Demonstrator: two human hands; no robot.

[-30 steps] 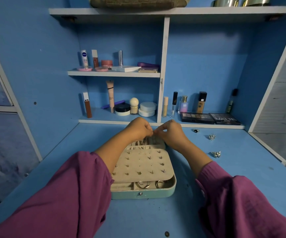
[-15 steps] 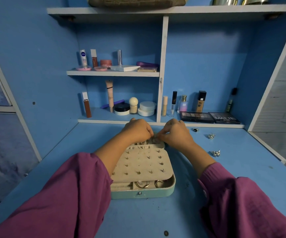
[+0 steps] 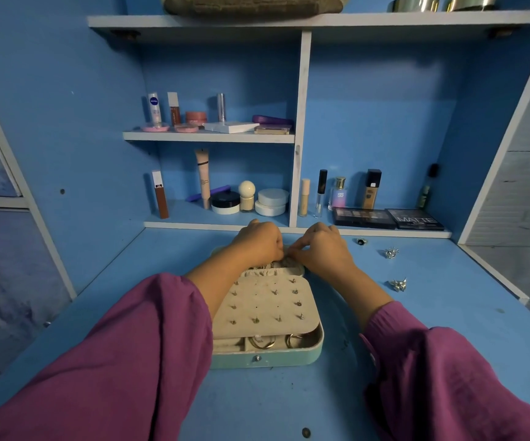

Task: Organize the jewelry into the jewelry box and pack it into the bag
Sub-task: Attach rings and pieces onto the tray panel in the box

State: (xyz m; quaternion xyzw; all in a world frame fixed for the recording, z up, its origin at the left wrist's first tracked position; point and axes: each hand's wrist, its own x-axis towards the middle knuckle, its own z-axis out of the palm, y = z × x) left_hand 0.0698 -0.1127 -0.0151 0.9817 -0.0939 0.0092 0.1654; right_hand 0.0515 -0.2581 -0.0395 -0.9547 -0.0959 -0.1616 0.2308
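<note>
Jewelry box: a pale teal, rounded-corner case [image 3: 266, 359] lies open on the blue desk [image 3: 448, 329], in front of the person, between the two forearms.
Insert: a beige panel [image 3: 265, 308] studded with small earrings covers most of the box; gold rings [image 3: 263, 341] show in the compartments at the box's near edge.
Left hand: [image 3: 258, 245] curled over the far end of the box, fingertips pinched together beside the right hand's; what they pinch is too small to tell.
Right hand: [image 3: 322, 248] curled likewise, fingertips meeting the left's above the gathered beige pocket [image 3: 284, 271] at the far end of the box.
Sleeves: loose magenta cloth [image 3: 123, 361] covers both forearms.
Loose jewelry: right of the box, apart from it, a dark-stoned ring [image 3: 361, 241] and two silver spiky pieces [image 3: 391, 252] [image 3: 398, 284] lie on the desk.
Shelves: beyond the box, cosmetics bottles and two dark eyeshadow palettes [image 3: 387, 218].
</note>
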